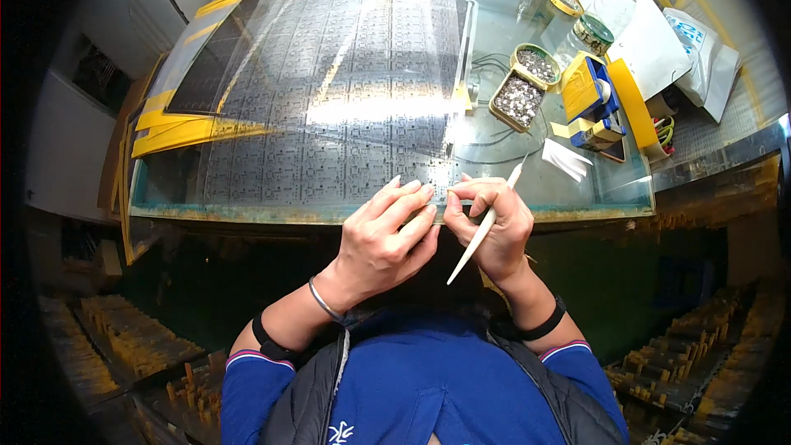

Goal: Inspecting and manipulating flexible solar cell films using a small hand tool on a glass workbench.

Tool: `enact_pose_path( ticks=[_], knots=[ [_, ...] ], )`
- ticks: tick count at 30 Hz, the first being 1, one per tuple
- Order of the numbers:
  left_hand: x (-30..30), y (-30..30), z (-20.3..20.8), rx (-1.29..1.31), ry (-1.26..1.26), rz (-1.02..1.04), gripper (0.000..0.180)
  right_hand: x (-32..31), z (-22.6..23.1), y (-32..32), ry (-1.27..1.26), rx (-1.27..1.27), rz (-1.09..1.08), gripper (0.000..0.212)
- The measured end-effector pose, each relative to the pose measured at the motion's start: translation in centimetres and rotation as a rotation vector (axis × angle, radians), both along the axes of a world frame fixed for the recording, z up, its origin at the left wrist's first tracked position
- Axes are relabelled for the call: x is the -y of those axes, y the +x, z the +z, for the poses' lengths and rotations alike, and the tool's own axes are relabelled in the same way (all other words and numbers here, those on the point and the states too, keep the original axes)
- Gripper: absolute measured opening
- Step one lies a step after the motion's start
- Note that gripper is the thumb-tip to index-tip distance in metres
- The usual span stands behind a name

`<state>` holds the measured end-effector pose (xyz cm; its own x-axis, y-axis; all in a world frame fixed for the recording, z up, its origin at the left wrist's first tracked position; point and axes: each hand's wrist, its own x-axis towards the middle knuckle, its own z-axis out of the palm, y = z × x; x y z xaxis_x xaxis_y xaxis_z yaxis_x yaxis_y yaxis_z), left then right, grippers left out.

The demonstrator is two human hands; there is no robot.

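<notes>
On the glass-topped bench lies a broad, see-through sheet printed with dark, circuit-like patterns, its near edge just in front of me. My left grip has its fingers bent, fingertips at that near edge, and I cannot tell whether they pinch anything; my right grip is closed around a slender white pen-shaped tool, its thin tip slanting away to the right.

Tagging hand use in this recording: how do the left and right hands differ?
The right hand grips a slim white tool; the left hand shows none, its fingers extending over the printed sheet. The left wears a silver bangle; the right wears none. Each forearm wears a black band.
</notes>
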<state>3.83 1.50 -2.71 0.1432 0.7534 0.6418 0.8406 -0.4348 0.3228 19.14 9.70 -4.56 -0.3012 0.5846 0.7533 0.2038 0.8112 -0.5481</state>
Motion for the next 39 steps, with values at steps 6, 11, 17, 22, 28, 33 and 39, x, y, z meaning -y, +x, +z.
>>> enact_pose_path(
  ticks=[6,11,17,22,28,33,39],
  knots=[
    [-0.1,0.1,0.1,-0.001,-0.012,-0.008,0.023,0.2,-0.2,-0.2,-0.030,-0.019,-0.072,0.031],
    [-0.2,0.1,0.2,-0.006,-0.013,-0.018,0.024,0.4,-0.2,-0.3,-0.070,-0.062,-0.124,0.030],
    [-0.1,0.3,0.1,0.006,0.006,-0.009,0.021,-0.5,-0.5,1.0,-0.352,-0.266,-0.130,0.026],
    [-0.2,0.0,0.3,0.074,-0.040,0.006,0.011,0.4,0.5,1.4,-0.446,-0.381,0.001,0.020],
    [-0.8,-0.3,1.0,0.130,-0.102,0.063,0.009,0.9,1.9,5.5,-0.288,-0.356,-0.137,0.020],
    [-2.6,0.6,1.4,0.164,-0.095,-0.009,0.012,-0.9,0.7,14.9,-0.220,-0.462,-0.545,0.015],
    [-3.0,1.2,2.1,0.347,-0.269,-0.010,0.011,-1.9,-3.5,25.1,-0.078,-0.196,-1.146,0.017]
  ],
)
